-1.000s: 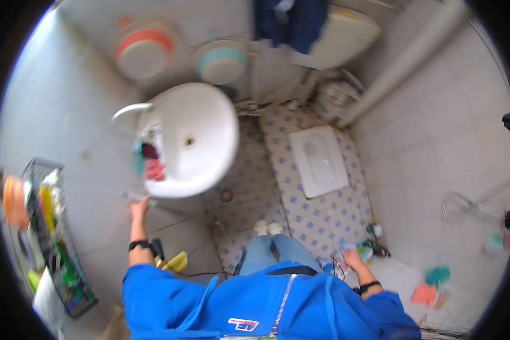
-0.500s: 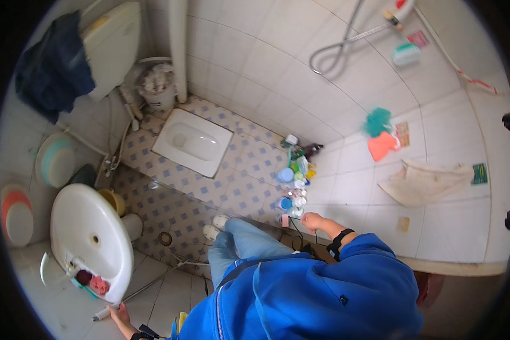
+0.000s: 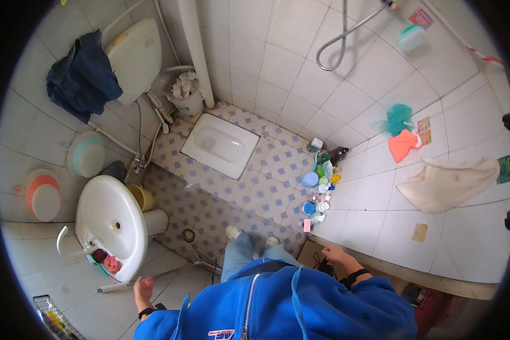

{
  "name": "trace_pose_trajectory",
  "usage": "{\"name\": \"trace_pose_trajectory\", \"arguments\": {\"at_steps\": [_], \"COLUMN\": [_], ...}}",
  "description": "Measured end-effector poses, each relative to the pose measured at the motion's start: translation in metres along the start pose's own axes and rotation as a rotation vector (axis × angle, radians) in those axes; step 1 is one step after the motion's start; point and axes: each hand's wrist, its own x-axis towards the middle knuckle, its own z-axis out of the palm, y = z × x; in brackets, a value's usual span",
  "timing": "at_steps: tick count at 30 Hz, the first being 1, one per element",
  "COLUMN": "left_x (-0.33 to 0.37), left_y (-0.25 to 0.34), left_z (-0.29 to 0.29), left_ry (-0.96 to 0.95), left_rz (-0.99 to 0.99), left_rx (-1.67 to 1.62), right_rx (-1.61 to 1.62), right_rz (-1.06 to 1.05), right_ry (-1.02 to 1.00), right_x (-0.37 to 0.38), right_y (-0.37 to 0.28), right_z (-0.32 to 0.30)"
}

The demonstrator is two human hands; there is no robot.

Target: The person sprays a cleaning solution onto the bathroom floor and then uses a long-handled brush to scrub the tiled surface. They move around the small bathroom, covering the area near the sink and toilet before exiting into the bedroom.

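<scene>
My left hand [image 3: 144, 290] is raised beside the front of the white washbasin [image 3: 95, 207], near a thin pole with a white end [image 3: 116, 287]. Its fingers are loosely bent and a little apart, with nothing visible in them. On the other side, my right hand [image 3: 335, 256] hangs over the ledge by the tiled wall, fingers curled in. Dark cord-like items [image 3: 322, 267] lie just beside and below it; whether the fingers hold anything is hidden. A pink box [image 3: 307, 225] and several bottles [image 3: 322, 206] stand a short way beyond that hand.
A squat toilet [image 3: 221, 146] is set in the patterned floor ahead, with a waste bin [image 3: 187, 102] behind it. A yellow bucket [image 3: 141, 197] stands by the basin. A floor drain [image 3: 188, 235] lies near my feet. A beige cloth [image 3: 450, 184] hangs on the right wall.
The view has turned and shifted, so the room sits further right. My left hand has come away from the pole and basin edge. My right hand has drawn back from the bottles.
</scene>
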Motion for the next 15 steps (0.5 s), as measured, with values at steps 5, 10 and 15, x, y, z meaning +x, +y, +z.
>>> {"name": "trace_pose_trajectory", "arguments": {"at_steps": [5, 10, 15], "left_x": [-0.055, -0.128, -0.16], "left_y": [-0.117, -0.196, -0.221], "left_z": [0.082, 0.177, 0.236], "left_ry": [-0.114, -0.336, -0.406], "left_rz": [-0.085, -0.113, -0.096], "left_rx": [0.451, 1.067, 1.517], "right_rx": [0.06, 0.082, 0.237], "right_rz": [-0.197, -0.07, 0.032], "right_ry": [0.103, 0.199, 0.264], "right_x": [0.012, 0.009, 0.0], "right_y": [0.068, 0.169, 0.267], "right_z": [0.005, 0.017, 0.041]}}
